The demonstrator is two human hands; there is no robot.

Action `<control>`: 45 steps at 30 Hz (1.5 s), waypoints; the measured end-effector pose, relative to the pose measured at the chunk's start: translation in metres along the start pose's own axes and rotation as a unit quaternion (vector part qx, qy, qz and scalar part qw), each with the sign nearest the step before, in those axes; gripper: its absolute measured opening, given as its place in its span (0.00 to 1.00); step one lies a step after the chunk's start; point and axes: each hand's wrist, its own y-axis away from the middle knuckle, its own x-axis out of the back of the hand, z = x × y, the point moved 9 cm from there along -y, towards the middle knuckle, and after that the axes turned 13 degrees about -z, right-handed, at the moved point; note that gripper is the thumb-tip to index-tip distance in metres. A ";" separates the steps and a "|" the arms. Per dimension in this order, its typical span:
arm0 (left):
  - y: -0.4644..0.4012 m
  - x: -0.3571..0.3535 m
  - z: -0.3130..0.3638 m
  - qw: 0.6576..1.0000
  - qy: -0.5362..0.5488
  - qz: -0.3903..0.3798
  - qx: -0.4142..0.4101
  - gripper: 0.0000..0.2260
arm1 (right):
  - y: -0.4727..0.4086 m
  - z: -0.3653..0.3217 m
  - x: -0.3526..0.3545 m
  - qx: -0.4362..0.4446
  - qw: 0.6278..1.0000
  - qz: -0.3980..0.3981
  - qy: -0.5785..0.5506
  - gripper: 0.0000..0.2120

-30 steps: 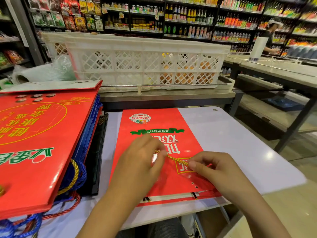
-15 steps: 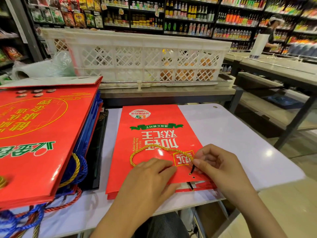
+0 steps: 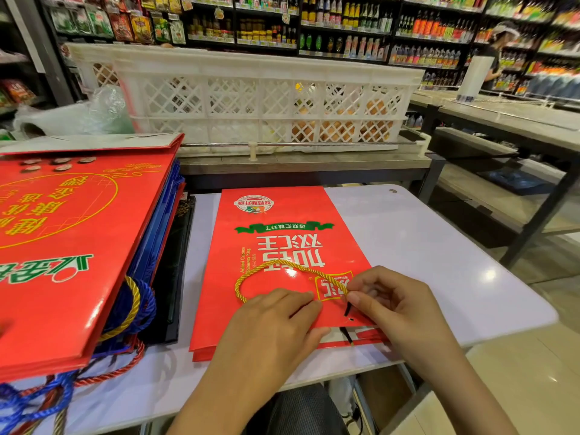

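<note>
Gold cord: your right hand's fingers pinch its black tip just beyond the bag's hole. Your left hand presses the bag, fingers flat.

White lattice crate behind the white table, stack of flat bags at left, bottle shelves beyond.

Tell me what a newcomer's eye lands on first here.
First, the flat red bag in the middle of the white table, where the right hand pinches a gold cord near a punched hole while the left hand presses the bag down. Next, the stack of red and blue bags at the left, and the white lattice crate behind.
</note>
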 end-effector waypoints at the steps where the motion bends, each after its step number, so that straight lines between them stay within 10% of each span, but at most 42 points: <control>1: 0.000 0.000 0.001 1.000 -0.002 0.004 -0.001 0.17 | 0.001 -0.001 0.000 0.003 1.000 0.003 0.007 0.10; 13: -0.002 -0.001 0.003 0.999 -0.025 0.029 -0.007 0.16 | 0.003 0.004 -0.006 0.029 0.996 -0.036 0.079 0.01; 24: -0.005 0.011 0.000 0.999 -0.022 0.039 0.008 0.16 | 0.008 -0.008 -0.006 0.083 0.962 -0.106 0.240 0.14; 37: -0.018 -0.001 0.003 0.998 0.039 -0.041 0.000 0.17 | 0.008 -0.003 0.002 0.121 0.963 -0.010 0.239 0.13; 45: -0.022 0.014 -0.003 0.991 0.130 -0.018 0.037 0.14 | 0.039 -0.021 0.013 0.116 0.955 0.211 0.174 0.05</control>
